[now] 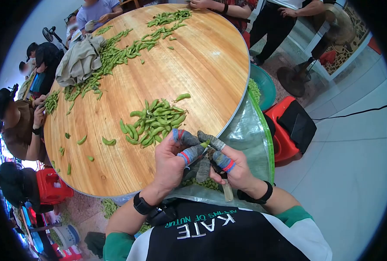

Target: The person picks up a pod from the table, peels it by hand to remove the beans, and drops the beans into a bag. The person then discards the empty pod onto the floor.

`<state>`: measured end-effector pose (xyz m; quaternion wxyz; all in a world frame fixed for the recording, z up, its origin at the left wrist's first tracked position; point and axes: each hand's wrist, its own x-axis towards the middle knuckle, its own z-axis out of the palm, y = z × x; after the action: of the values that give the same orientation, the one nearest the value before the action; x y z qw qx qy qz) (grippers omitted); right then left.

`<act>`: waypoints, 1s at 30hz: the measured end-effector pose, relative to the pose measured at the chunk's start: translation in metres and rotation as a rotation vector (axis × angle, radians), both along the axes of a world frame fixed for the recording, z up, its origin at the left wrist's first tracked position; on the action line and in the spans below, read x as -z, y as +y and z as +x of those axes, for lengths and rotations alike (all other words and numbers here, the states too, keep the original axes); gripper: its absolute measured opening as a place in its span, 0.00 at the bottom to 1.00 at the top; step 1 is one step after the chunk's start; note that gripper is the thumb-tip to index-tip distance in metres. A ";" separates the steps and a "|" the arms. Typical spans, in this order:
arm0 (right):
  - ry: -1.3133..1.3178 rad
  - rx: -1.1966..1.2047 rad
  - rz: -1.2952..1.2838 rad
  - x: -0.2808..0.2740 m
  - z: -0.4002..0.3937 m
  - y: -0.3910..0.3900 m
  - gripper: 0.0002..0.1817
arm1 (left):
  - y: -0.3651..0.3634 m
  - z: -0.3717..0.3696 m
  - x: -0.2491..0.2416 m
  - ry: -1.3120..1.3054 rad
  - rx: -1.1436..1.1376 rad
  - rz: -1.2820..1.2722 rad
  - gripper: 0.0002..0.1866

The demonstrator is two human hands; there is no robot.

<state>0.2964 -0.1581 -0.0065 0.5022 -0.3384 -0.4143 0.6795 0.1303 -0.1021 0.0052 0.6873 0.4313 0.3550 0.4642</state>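
Close together at the table's near edge, both my hands have knitted grey finger covers with blue and red bands. My left hand pinches a green soybean pod against the fingers of my right hand. Only the pod's tip shows; the rest is hidden by fingers. From below my right palm sticks a pale, handle-like piece, its other end hidden. Just beyond my hands lies a pile of soybean pods on the round wooden table.
More pods and a crumpled beige cloth lie across the table. Shelled beans sit below my hands on a translucent green-edged sheet. At right stand a green basin, a red stool and a fan. Several people surround the table.
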 end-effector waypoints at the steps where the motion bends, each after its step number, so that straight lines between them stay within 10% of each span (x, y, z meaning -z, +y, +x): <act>1: 0.000 0.000 0.000 -0.001 0.000 0.000 0.23 | 0.000 0.000 -0.001 -0.012 -0.007 0.017 0.09; 17: 0.152 -0.027 -0.006 0.005 0.003 -0.002 0.22 | -0.009 0.003 0.006 0.035 -0.075 0.224 0.13; 30: 0.197 -0.176 -0.074 -0.007 0.009 0.000 0.21 | 0.006 -0.014 0.013 -0.351 0.310 -0.239 0.11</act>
<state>0.3054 -0.1585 0.0006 0.4659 -0.2507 -0.3659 0.7656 0.1161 -0.0961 -0.0083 0.8474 0.3093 0.2121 0.3758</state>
